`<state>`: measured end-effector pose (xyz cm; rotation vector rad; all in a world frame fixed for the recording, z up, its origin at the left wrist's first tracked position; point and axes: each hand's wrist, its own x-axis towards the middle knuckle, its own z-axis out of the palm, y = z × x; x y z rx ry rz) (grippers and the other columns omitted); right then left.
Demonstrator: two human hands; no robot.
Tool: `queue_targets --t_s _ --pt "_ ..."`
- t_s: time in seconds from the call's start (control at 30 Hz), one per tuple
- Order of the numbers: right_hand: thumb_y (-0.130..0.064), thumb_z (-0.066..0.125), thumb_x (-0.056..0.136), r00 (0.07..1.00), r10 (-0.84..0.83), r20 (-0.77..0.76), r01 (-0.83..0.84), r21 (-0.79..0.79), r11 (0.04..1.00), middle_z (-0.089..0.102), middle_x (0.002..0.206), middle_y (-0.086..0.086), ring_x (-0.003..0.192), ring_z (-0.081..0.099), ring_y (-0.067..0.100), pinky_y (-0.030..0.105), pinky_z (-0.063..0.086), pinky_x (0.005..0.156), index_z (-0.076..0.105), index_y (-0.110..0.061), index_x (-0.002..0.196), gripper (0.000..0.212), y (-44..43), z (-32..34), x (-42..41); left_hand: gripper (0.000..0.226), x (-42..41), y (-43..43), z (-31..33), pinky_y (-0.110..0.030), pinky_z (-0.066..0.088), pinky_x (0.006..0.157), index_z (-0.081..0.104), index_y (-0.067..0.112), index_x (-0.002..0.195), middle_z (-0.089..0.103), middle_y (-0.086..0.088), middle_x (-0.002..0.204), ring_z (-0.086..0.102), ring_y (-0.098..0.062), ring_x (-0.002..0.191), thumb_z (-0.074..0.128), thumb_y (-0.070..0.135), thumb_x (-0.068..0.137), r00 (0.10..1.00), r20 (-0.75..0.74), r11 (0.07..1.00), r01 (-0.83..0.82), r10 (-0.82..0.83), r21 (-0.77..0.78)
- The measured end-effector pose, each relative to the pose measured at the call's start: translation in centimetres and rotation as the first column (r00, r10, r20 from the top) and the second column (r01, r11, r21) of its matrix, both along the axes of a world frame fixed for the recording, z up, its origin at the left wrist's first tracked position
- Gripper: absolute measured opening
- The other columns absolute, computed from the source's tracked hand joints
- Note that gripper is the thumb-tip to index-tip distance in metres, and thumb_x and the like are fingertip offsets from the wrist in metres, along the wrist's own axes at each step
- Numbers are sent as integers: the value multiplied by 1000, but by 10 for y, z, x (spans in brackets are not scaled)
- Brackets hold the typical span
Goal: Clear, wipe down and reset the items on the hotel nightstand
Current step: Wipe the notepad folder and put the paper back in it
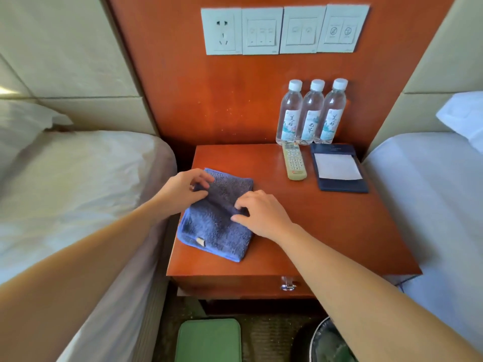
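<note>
Between two white-sheeted beds (78, 192) stands the reddish wooden table (326, 231), backed by a matching panel that carries a row of switch plates (285, 31). A folded blue cloth (217, 231) lies on the table's front left part, near the edge.

The left hand (188, 189) pinches the cloth's far left corner between thumb and curled fingers. The right hand (261, 215) grips a raised fold near the cloth's middle with bent fingertips. This two-handed pinch looks like squaring or refolding the cloth into a tidy pad, probably so it gives a flat face for wiping.

Three water bottles (311, 113) stand upright in a row against the back panel, touching one another. A remote control (294, 163) lies just in front of them and a notepad folder (338, 168) just beside it, all grouped at the back right. That grouping leaves the cloth a bare stretch of table. These items already look neatly set, so the task may be near its end, though that cannot be told for sure.
</note>
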<state>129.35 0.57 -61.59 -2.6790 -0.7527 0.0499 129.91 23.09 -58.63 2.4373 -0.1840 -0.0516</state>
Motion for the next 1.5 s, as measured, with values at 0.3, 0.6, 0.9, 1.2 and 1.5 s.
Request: queue_targets --t_s 0.3,0.6,0.9,1.2,1.5 --pt "-21 61 84 902 -365 233 305 257 917 60 79 -2 76 55 27 36 40 60 51 -20 89 11 -104 73 -3 41 6 -92 31 -16 47 89 62 19 117 60 3 115 59 -11 98 65 -1 82 957 276 987 120 -85 -111" --pt "-61 66 77 934 -334 -128 316 -142 938 54 133 -8 127 48 19 44 31 109 45 -32 124 59 -189 28 -37 78 -7 -155 -23 -43 19 117 36 34 147 36 9 151 26 -20 140 55 70 81 926 -13 847 352 -378 398" --pt "-86 29 77 917 -271 -294 127 -428 895 -11 162 -10 148 -19 15 51 -14 118 -5 -35 154 99 -188 3 -36 95 -13 -152 -38 -58 -20 114 -9 32 155 -16 18 160 -17 -5 147 21 83 81 876 -330 737 477 -352 480" --pt "-36 62 88 948 -288 -134 318 394 862 64 98 -13 94 60 8 40 50 88 66 -28 99 14 -103 31 -54 38 0 -145 -23 -26 39 86 52 16 134 54 -7 135 54 -24 118 50 20 96 933 -225 907 -336 282 -255" --pt "-31 67 84 929 -195 -315 334 484 809 69 81 -7 80 64 7 35 54 79 66 -27 83 4 -43 53 -65 33 -4 -137 -9 -26 43 81 66 14 118 65 -11 119 59 -26 105 47 10 91 867 -329 826 -473 375 -306"
